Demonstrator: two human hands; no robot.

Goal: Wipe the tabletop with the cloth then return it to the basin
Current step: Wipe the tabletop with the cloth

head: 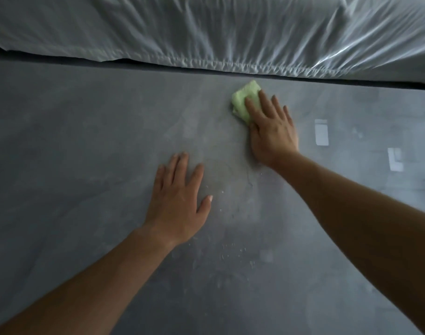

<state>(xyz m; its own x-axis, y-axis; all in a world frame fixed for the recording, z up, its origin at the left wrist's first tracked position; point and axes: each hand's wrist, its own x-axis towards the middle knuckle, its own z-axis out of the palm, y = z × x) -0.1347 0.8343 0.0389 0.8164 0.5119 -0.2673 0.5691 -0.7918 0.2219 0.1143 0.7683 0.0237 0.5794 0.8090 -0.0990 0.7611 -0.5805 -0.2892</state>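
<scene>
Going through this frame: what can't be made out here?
Head view only.
The basin: outside the frame.
Near part of the cloth: under the right hand.
Whatever the plastic sheet covers: hidden beneath it.
The pale specks on the tabletop: too small to identify.

An indoor room, though its kind is hard to tell. A mottled grey desk fills the view. Crinkled plastic sheeting drapes something beyond its far edge.
</scene>
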